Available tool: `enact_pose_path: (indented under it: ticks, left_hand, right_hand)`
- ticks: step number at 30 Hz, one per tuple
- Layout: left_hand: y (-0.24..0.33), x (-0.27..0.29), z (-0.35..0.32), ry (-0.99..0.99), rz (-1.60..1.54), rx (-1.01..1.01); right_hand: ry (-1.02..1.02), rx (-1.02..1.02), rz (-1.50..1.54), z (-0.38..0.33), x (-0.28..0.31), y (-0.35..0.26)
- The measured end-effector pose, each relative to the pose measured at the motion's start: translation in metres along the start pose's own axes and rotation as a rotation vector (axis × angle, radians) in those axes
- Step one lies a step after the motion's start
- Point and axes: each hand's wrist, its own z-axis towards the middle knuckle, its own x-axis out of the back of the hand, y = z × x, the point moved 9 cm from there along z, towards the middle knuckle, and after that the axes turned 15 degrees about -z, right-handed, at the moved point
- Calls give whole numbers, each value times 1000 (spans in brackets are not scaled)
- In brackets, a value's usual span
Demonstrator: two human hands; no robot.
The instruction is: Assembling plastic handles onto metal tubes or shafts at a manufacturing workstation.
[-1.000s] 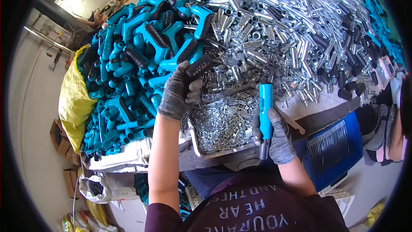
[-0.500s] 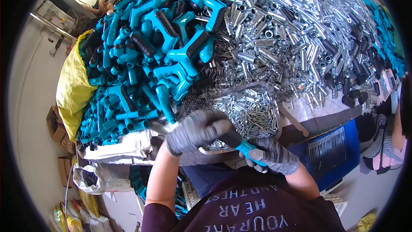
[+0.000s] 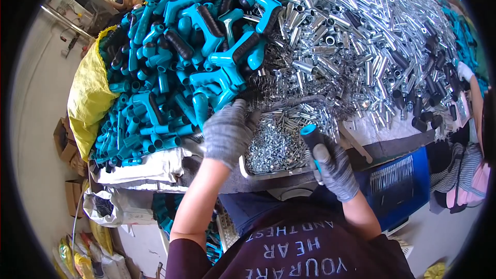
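My right hand (image 3: 337,173) is wrapped round a teal handle with a black grip (image 3: 311,135), its round end up, over the right side of a metal tray (image 3: 274,174) of small silver pins and screws. My left hand (image 3: 226,133) reaches past the tray's left edge, fingers extended and thumb apart. Its fingertips are at the dark coil springs (image 3: 261,85), beside the heap of teal handles (image 3: 212,80); what they touch is partly hidden. Both hands wear grey knit gloves.
Silver tubes and rods (image 3: 356,36) heap across the table's back and right. A flat metal bar (image 3: 355,142) lies right of the tray. A yellow sack (image 3: 85,103) borders the teal heap. Below stands a blue crate (image 3: 400,186). Another person's gloved hand (image 3: 465,71) shows far right.
My left hand has let go of the handle and moved up and away to the springs. My right hand has raised the handle and turned its round end upward.
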Motion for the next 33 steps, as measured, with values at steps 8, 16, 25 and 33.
enact_pose_path:
  ticks: [8, 16, 25, 33]
  left_hand:
    - [-40, 41, 8, 260, -56, -88]
    - [41, 13, -20, -312, -1184, 31]
    - [44, 11, -33, -240, -626, 11]
    - [-105, 58, -11, 236, 178, 276]
  right_hand:
    - [13, -52, -56, -5, 1, 1]
    - [-127, 16, -325, -7, -29, -3]
    - [-57, 104, -412, -4, -34, -17]
    - [7, 109, -356, -2, -27, -13]
